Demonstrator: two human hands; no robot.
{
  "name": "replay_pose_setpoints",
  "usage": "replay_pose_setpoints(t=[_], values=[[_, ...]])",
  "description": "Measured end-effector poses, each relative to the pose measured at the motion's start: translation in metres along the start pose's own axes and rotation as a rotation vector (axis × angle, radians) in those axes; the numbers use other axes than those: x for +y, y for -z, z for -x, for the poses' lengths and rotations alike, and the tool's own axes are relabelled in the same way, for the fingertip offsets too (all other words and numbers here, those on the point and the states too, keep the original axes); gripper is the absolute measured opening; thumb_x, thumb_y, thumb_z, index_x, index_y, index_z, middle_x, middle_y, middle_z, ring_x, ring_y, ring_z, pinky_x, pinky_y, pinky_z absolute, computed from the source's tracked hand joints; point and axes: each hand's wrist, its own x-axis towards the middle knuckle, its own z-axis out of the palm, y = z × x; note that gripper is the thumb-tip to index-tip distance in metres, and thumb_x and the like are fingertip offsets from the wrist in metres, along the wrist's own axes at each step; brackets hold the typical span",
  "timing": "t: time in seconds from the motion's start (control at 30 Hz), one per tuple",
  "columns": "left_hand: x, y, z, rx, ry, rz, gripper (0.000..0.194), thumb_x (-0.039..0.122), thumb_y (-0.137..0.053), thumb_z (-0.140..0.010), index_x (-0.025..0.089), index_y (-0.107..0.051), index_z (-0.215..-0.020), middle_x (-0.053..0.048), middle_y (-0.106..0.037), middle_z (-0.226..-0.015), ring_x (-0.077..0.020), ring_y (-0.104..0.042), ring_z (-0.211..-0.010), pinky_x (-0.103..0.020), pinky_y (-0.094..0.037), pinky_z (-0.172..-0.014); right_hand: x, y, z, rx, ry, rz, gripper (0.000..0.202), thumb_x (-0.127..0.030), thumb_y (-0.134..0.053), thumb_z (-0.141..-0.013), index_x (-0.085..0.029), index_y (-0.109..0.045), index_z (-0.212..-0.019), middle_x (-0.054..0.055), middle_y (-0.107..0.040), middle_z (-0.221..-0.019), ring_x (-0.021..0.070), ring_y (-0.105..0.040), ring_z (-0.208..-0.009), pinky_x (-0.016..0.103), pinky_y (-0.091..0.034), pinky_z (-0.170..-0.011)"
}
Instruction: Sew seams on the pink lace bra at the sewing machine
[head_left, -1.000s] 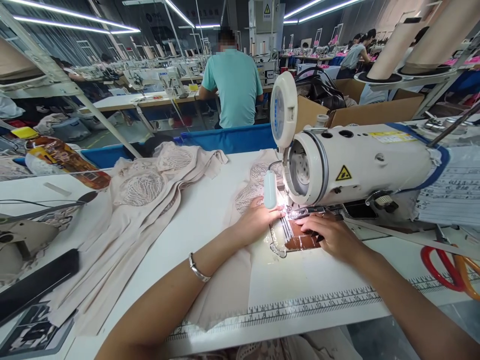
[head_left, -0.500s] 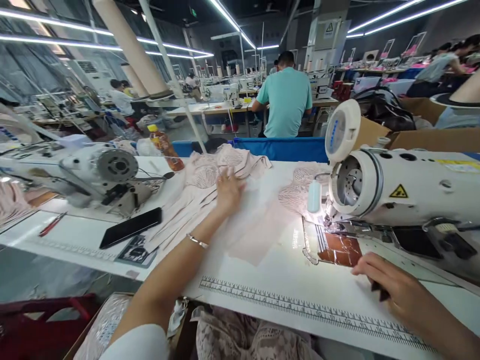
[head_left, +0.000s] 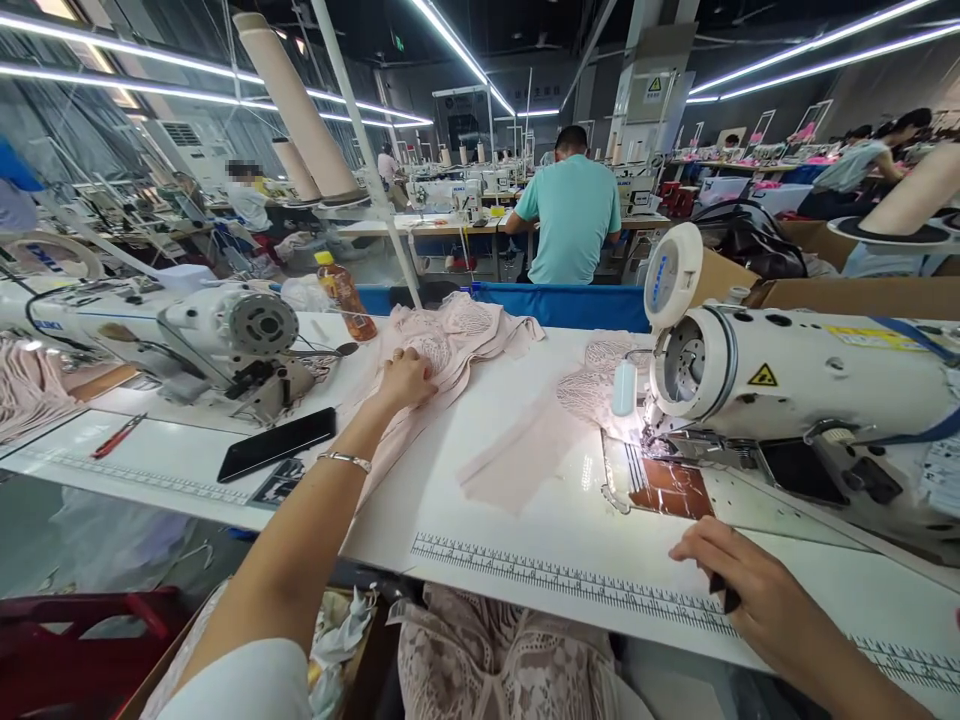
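My left hand [head_left: 407, 380] is on the near left side of a pile of pale pink lace bra pieces [head_left: 469, 345], its fingers bent and closed on the fabric. My right hand [head_left: 731, 575] is over the table's front edge, right of centre, with its fingers curled round a small dark object [head_left: 724, 592], mostly hidden in the palm. Another pink lace bra piece [head_left: 581, 390] lies under the needle area of the sewing machine [head_left: 795, 375], its sheer panel spread leftward on the white table [head_left: 420, 480].
A black phone [head_left: 276, 443], red-handled snips [head_left: 118, 437] and a drink bottle [head_left: 345, 297] are on the left. Another sewing machine [head_left: 202, 335] stands there. A printed ruler [head_left: 570, 583] runs along the front edge. Lace garments [head_left: 502, 655] are below it. A person [head_left: 574, 215] sits ahead.
My left hand has moved left across the pile, its fingers going from spread to bent on the fabric. My right hand stays near the front edge, still curled. The camera view has shifted slightly.
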Motion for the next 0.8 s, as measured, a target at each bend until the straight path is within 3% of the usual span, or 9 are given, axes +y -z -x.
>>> replay_pose_setpoints(t=[0.17,0.23,0.3,0.37,0.43,0.53,0.63,0.7,0.8], values=[[0.016,0.012,0.011,0.208,-0.002,0.022,0.01,0.022,-0.06,-0.084,0.016,-0.059,-0.076,-0.015,-0.06,-0.113,-0.0311,-0.051,-0.114,-0.046,-0.043,-0.097,-0.014,-0.005,0.002,0.029,0.021,-0.051,0.052,0.001,-0.037,-0.061,-0.025,-0.067,-0.094,0.005,-0.067,-0.093,0.0181,-0.067,-0.081,0.025,-0.054,-0.068],[0.024,0.022,0.024,0.439,0.02,0.042,0.009,0.018,-0.053,-0.087,0.017,-0.06,-0.08,-0.015,-0.057,-0.121,-0.0327,-0.047,-0.12,-0.053,-0.037,-0.103,-0.021,-0.003,0.003,0.11,0.002,-0.076,0.048,0.001,-0.039,-0.071,-0.026,-0.068,-0.097,0.005,-0.067,-0.094,0.0159,-0.064,-0.069,0.025,-0.052,-0.06],[0.036,0.033,0.047,0.783,-0.045,0.115,0.013,0.017,-0.053,-0.087,0.02,-0.059,-0.076,-0.013,-0.061,-0.116,-0.0329,-0.05,-0.118,-0.058,-0.035,-0.104,-0.031,0.003,0.001,0.245,-0.042,-0.142,0.04,-0.003,-0.044,-0.083,-0.029,-0.068,-0.102,0.004,-0.067,-0.092,0.0141,-0.058,-0.059,0.025,-0.048,-0.052],[0.054,0.043,0.08,1.132,-0.296,0.255,0.016,0.022,-0.053,-0.09,0.023,-0.06,-0.075,-0.009,-0.064,-0.103,-0.0303,-0.057,-0.109,-0.056,-0.041,-0.099,-0.044,0.013,-0.007,0.369,-0.069,-0.262,0.033,-0.009,-0.049,-0.091,-0.032,-0.07,-0.103,0.005,-0.067,-0.095,0.0151,-0.061,-0.064,0.026,-0.048,-0.053],[0.077,0.051,0.115,1.309,-0.727,0.437,0.013,0.023,-0.053,-0.092,0.029,-0.064,-0.089,-0.004,-0.066,-0.101,-0.0259,-0.063,-0.103,-0.049,-0.05,-0.091,-0.059,0.025,-0.019,0.367,-0.049,-0.408,0.032,-0.014,-0.049,-0.096,-0.032,-0.075,-0.092,0.007,-0.067,-0.111,0.0201,-0.068,-0.088,0.029,-0.054,-0.066],[0.11,0.053,0.15,1.147,-0.915,0.577,0.032,0.015,-0.053,-0.093,0.033,-0.062,-0.118,-0.002,-0.068,-0.111,-0.0238,-0.065,-0.109,-0.044,-0.057,-0.088,-0.082,0.036,-0.038,-0.056,0.019,-0.66,0.038,-0.018,-0.049,-0.097,-0.028,-0.079,-0.075,0.007,-0.067,-0.122,0.0253,-0.063,-0.114,0.037,-0.052,-0.094],[0.125,0.037,0.146,1.09,-0.812,0.534,0.04,0.016,-0.049,-0.097,0.033,-0.054,-0.132,-0.005,-0.065,-0.119,-0.0229,-0.062,-0.113,-0.041,-0.055,-0.092,-0.096,0.032,-0.046,-0.487,0.053,-0.865,0.035,-0.016,-0.049,-0.096,-0.023,-0.079,-0.079,0.006,-0.074,-0.092,0.0205,-0.069,-0.092,0.031,-0.053,-0.086],[0.126,0.017,0.132,0.966,-0.564,0.429,0.038,0.02,-0.047,-0.098,0.025,-0.052,-0.135,-0.013,-0.06,-0.129,-0.0278,-0.056,-0.122,-0.047,-0.049,-0.1,-0.096,0.023,-0.043,-0.481,-0.003,-0.824,0.035,-0.015,-0.044,-0.098,-0.021,-0.076,-0.084,0.004,-0.073,-0.085,0.0186,-0.067,-0.085,0.03,-0.051,-0.082],[0.126,-0.017,0.132,0.497,-0.32,0.274,0.035,0.029,-0.047,-0.096,0.01,-0.065,-0.119,-0.025,-0.06,-0.123,-0.0388,-0.054,-0.119,-0.057,-0.045,-0.097,-0.086,0.003,-0.031,-0.293,-0.174,-0.605,0.027,-0.017,-0.044,-0.098,-0.022,-0.07,-0.091,0.004,-0.07,-0.094,0.0184,-0.064,-0.088,0.03,-0.048,-0.08]])
